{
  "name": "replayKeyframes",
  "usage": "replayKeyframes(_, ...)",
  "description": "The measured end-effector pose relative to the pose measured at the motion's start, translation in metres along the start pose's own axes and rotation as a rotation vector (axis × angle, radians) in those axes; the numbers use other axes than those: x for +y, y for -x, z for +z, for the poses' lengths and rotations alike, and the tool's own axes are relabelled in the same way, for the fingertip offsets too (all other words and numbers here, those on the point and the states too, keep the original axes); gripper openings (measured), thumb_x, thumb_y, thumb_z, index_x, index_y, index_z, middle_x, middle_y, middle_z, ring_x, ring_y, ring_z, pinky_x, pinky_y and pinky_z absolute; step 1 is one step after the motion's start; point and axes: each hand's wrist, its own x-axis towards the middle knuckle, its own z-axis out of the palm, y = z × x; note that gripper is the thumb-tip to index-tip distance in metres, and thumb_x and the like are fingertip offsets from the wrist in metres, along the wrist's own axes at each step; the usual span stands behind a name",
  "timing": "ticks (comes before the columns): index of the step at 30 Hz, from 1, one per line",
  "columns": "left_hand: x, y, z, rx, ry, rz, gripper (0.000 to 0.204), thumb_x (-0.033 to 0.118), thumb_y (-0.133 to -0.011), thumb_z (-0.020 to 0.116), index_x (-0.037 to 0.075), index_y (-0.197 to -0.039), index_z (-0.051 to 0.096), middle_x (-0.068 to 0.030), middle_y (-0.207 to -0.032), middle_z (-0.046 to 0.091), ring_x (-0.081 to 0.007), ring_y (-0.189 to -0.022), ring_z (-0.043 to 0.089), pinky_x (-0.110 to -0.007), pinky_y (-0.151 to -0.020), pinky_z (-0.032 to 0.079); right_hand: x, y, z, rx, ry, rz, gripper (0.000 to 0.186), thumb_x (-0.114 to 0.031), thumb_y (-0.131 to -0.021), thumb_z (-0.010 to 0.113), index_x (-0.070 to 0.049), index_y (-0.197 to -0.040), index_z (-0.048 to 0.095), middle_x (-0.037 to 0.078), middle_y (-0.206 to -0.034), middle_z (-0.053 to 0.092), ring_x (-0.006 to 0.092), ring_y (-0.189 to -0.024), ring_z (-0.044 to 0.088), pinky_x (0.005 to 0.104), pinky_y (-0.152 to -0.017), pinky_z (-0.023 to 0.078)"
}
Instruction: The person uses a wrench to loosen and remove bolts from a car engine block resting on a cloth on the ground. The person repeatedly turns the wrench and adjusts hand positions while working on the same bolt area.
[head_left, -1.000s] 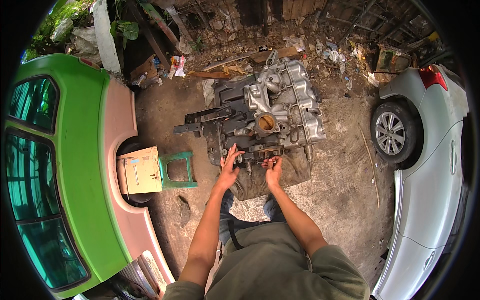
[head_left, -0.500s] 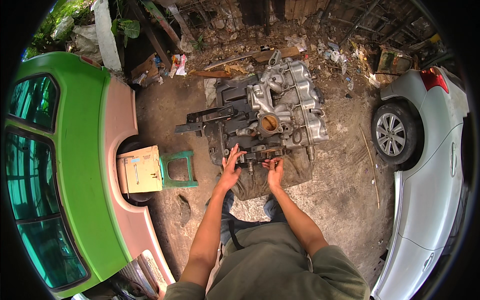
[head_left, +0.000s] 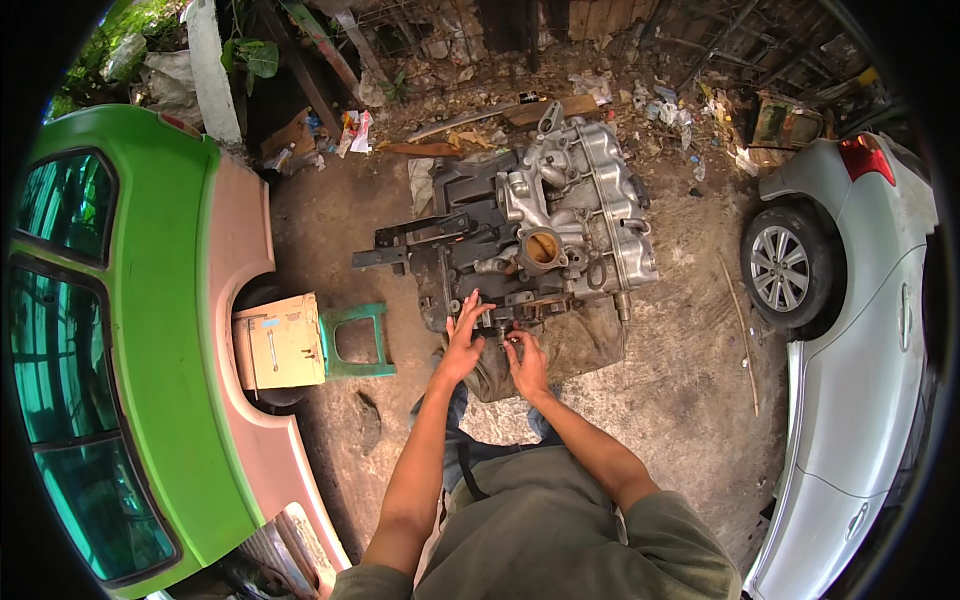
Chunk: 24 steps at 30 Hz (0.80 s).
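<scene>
A large engine [head_left: 610, 215] lies in front of me, with a silver ribbed cover on its right side and dark parts on its left. My left hand [head_left: 463, 345] rests against its near edge, fingers stretched and apart. Just to the right, the fingertips of my right hand [head_left: 527, 368] close round a short metal stub [head_left: 503, 328] that sticks out toward me. Those fingers partly cover the stub, so its end is hard to make out. A round, open-mouthed metal port [head_left: 541, 250] faces up beyond my hands.
Grimy cloth [head_left: 590, 345] lies beneath the engine. To the left are a green car [head_left: 150, 300], a green plastic stool [head_left: 385, 345] and a cardboard box [head_left: 290, 350] with a wrench [head_left: 272, 350] on it. A silver car [head_left: 860, 350] stands at right. Litter and wooden boards [head_left: 570, 106] lie behind.
My right hand has shifted left along the engine's near edge, from right of the stub onto it. My left hand has stayed in nearly the same place.
</scene>
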Motion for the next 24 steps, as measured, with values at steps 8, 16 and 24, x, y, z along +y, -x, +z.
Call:
replayKeyframes(8, 0.0, 0.0, 0.0, 0.002, 0.008, 0.028, 0.072, -0.014, -0.083, 0.05, 0.025, -0.144, 0.046, -0.0007, -0.168, 0.011, -0.0221, -0.155, 0.001, -0.05, -0.12, -0.01, 0.011, -0.003, -0.017, -0.198, 0.177, -0.364, 0.022, -0.001, -0.092, 0.061, 0.0, -0.114, 0.065, 0.015, -0.126, 0.064, 0.0338, -0.111, 0.059, 0.0434, -0.093, 0.051)
replayKeyframes(16, 0.0, 0.0, -0.001, -0.002, 0.007, 0.033, 0.072, -0.014, -0.083, 0.049, 0.025, -0.144, 0.046, -0.0011, -0.168, 0.01, -0.0226, -0.155, 0.0, -0.051, -0.12, -0.011, 0.019, -0.007, -0.039, -0.317, 0.1, -0.339, 0.039, 0.01, -0.083, 0.056, -0.004, -0.118, 0.066, 0.016, -0.125, 0.063, 0.0367, -0.109, 0.062, 0.0427, -0.093, 0.053)
replayKeyframes(24, -0.004, -0.001, 0.001, -0.003, -0.013, 0.031, 0.072, -0.014, -0.083, 0.049, 0.025, -0.143, 0.046, -0.0015, -0.168, 0.01, -0.0234, -0.155, 0.0, -0.052, -0.12, -0.01, 0.02, -0.017, -0.056, -0.452, 0.181, -0.366, 0.044, 0.011, -0.083, 0.051, -0.006, -0.122, 0.064, 0.015, -0.123, 0.062, 0.038, -0.108, 0.063, 0.0446, -0.093, 0.054)
